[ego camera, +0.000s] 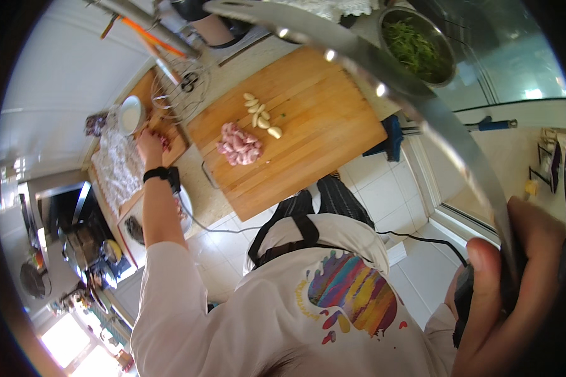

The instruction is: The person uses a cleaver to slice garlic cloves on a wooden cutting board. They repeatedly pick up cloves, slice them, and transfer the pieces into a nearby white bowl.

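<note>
Close to the camera, my right hand (523,268) grips a long grey metal utensil (420,101). The utensil looks curved through the lens and bears bright spots; its exact kind cannot be told. My left hand (149,143) reaches to a small wooden board (178,141) on the left, at some reddish pieces (164,142). Its fingers are too small and partly hidden to show a grip. Beside it stands a white bowl (131,115) with pale contents. On the large wooden cutting board (311,103) lie a heap of raw meat pieces (239,144) and several peeled garlic cloves (262,122).
A metal bowl of green leaves (412,49) stands at the upper right. A wire rack (181,92) stands behind the small board, and a crumpled translucent plastic bag (118,158) lies beside it. A plate (187,212) is partly behind my left forearm. A cable (217,230) crosses before my body.
</note>
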The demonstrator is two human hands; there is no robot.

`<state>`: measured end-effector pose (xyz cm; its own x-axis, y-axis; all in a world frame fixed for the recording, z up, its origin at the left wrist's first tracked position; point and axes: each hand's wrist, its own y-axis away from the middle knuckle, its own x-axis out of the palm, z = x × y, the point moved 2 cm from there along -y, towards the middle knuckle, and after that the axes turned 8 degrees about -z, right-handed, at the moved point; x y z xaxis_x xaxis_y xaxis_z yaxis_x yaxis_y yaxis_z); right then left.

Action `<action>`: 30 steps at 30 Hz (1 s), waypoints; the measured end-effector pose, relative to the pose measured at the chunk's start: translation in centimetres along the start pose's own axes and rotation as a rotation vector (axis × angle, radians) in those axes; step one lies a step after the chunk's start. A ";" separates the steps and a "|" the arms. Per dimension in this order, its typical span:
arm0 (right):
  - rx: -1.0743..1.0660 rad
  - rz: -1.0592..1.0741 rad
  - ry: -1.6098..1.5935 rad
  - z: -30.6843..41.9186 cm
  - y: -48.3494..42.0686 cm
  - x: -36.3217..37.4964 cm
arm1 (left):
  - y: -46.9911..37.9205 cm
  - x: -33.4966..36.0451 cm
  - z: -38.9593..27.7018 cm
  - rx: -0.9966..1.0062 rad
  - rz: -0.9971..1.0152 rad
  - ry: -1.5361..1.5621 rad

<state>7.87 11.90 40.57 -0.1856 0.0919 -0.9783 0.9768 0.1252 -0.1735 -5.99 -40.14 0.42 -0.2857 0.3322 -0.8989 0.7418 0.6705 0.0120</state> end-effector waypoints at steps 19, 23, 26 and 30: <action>0.323 0.269 -0.653 2.2 5.0 25.2 | -0.4 -2.9 2.2 0.289 -0.285 -0.224; 0.288 0.222 -0.708 2.8 5.1 25.7 | 6.6 -3.0 -2.0 0.301 0.012 0.231; 0.267 0.215 -0.719 2.8 4.8 25.9 | 14.5 -1.8 -6.7 0.362 0.258 0.490; 0.198 0.177 -0.720 2.9 4.7 25.7 | 23.8 -0.3 -12.9 0.302 0.568 0.690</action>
<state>8.03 12.00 14.30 0.0244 -0.5806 -0.8138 0.9990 -0.0168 0.0420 3.92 -15.69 6.67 -0.0577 0.9408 -0.3339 0.9785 0.1196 0.1679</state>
